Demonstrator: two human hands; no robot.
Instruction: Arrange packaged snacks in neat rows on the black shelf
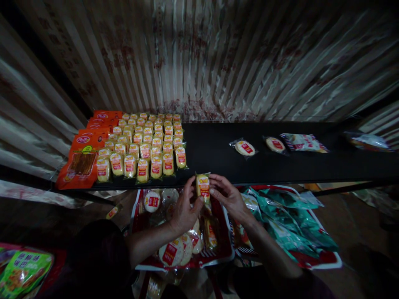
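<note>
Hands [185, 209] holding wrapped snack [203, 185], crowded basket [225, 243], black shelf [212, 153], orange packets [83, 151]

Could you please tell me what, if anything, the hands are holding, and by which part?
A small wrapped yellow snack, held by its two sides: left hand on its left, right hand on its right.

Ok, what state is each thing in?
Held yellow packet: wrapped, label facing camera
Left hand: gripping it
Right hand: gripping it
Other yellow packets: in rows on the black shelf
Orange snack pouches: overlapping one another on the shelf
Round crackers on shelf: wrapped, lying flat
Left red basket: holding wrapped crackers
Right red basket: holding teal bags
</note>
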